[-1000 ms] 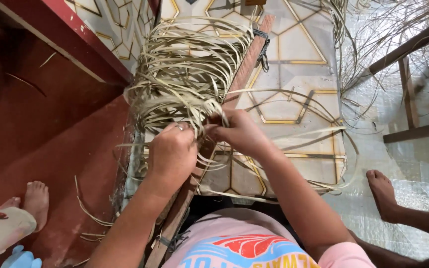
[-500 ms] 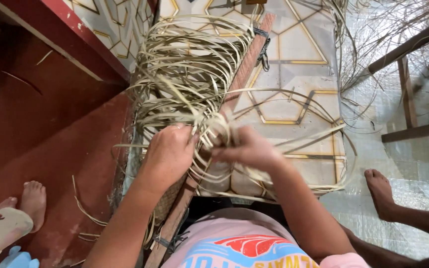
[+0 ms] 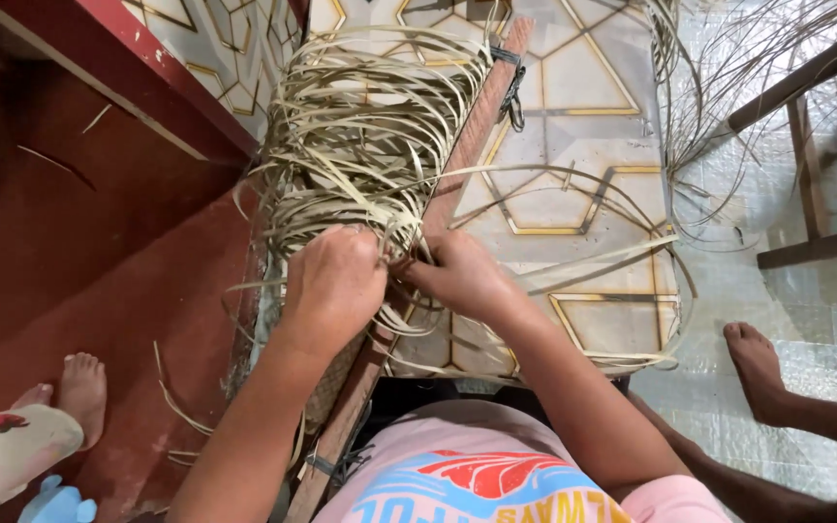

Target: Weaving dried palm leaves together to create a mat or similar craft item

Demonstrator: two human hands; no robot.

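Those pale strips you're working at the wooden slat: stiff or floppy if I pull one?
The pale strips are probably springy rather than limp: loose ends arc over the patterned surface. Likely light, being thin and flat. Tangled near the left hand and right hand, one may drag neighbours.

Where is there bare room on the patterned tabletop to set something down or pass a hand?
Free: the tabletop right of the wooden slat, crossed lower down by only a few loose strips. Crowded: left of the slat, where the heap of pale strips lies and the left hand and right hand grip strips.
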